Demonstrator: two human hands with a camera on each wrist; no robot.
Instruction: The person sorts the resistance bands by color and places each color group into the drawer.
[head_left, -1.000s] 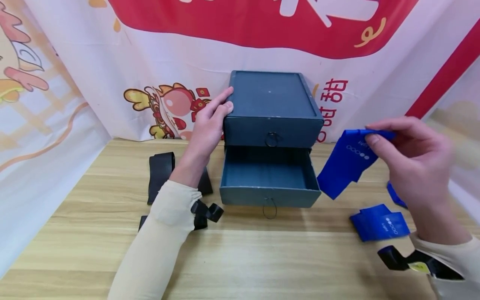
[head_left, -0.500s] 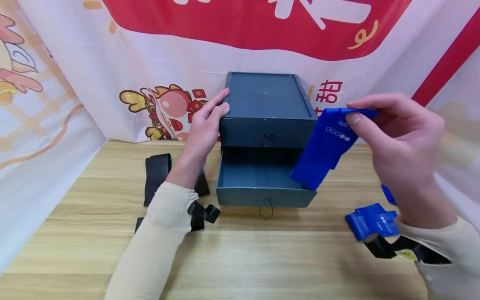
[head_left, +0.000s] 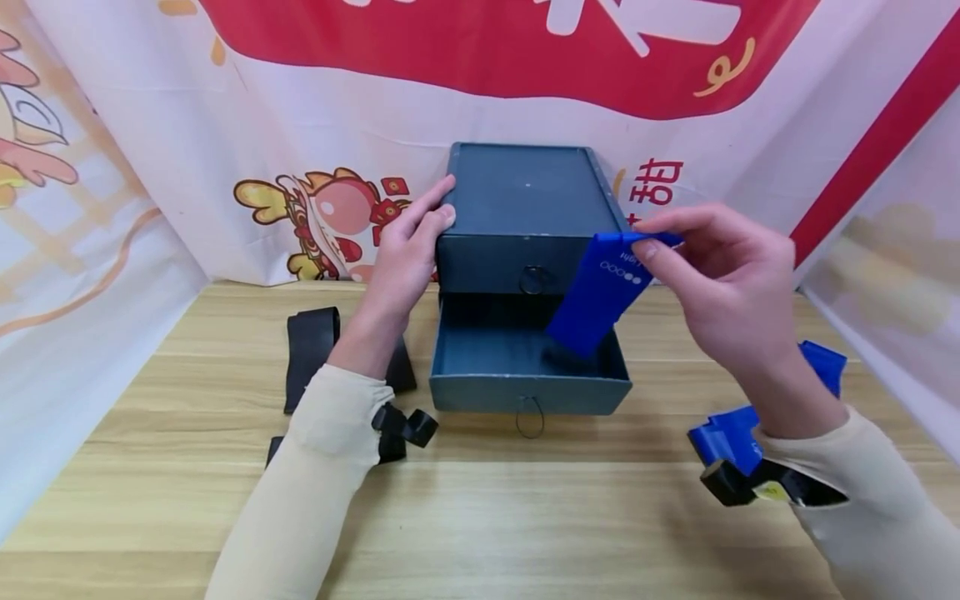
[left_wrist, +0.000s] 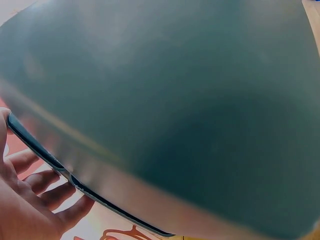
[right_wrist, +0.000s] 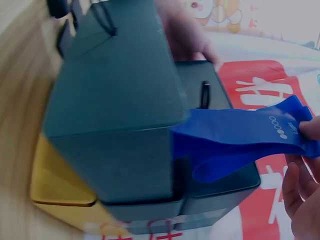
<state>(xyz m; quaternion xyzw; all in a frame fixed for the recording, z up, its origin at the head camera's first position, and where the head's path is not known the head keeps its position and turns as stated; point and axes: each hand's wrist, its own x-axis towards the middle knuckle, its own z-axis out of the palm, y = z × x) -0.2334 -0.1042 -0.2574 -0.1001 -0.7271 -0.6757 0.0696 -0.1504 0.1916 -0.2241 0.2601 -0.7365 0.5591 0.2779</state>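
Right hand [head_left: 731,292]: pinching folded flat blue band [head_left: 600,292] by upper end.
Left hand [head_left: 405,262]: spread along side of dark-teal boxy cabinet [head_left: 528,192].
Pulled-out teal drawer [head_left: 480,394]: below-left of right hand.

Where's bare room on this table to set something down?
The widest bare patch of table lies in front of the open drawer, between the left sleeve and right sleeve. A narrower one runs between the drawer and the blue bands. Crowded: around the black bands and the drawer's right side under the held band.
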